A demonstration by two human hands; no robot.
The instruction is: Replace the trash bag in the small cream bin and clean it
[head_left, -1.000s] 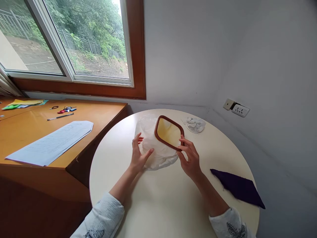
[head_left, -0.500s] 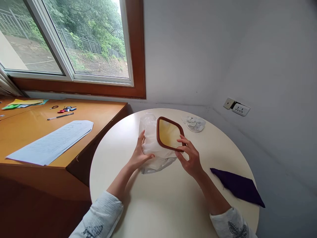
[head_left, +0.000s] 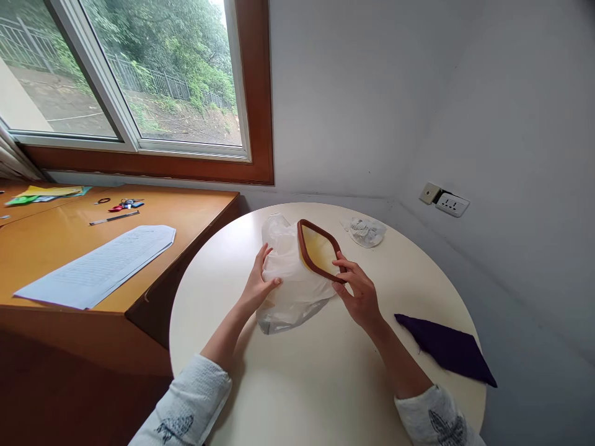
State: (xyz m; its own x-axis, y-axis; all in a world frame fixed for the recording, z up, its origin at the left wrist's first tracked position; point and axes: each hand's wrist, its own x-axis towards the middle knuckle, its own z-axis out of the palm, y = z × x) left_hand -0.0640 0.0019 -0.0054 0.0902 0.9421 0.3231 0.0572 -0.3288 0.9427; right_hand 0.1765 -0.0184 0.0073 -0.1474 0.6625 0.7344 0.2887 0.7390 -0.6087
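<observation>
A rounded-square, brown-rimmed yellow container is tilted above the round table, partly inside a translucent plastic bag. My right hand grips the near right corner of its rim between thumb and fingers. On the left, my left hand cups the bag's side, thumb toward me and fingers on the far side. The bag hides the container's lower part, and its loose edge spreads on the tabletop toward me.
The round white table also bears a crumpled clear plastic piece at the back and a dark purple cloth at right. On the wooden desk lie papers, a pen and keys.
The container has tilted more steeply and shifted slightly right. My left hand has drawn a little left with the bag, whose near edge now spreads further toward me.
</observation>
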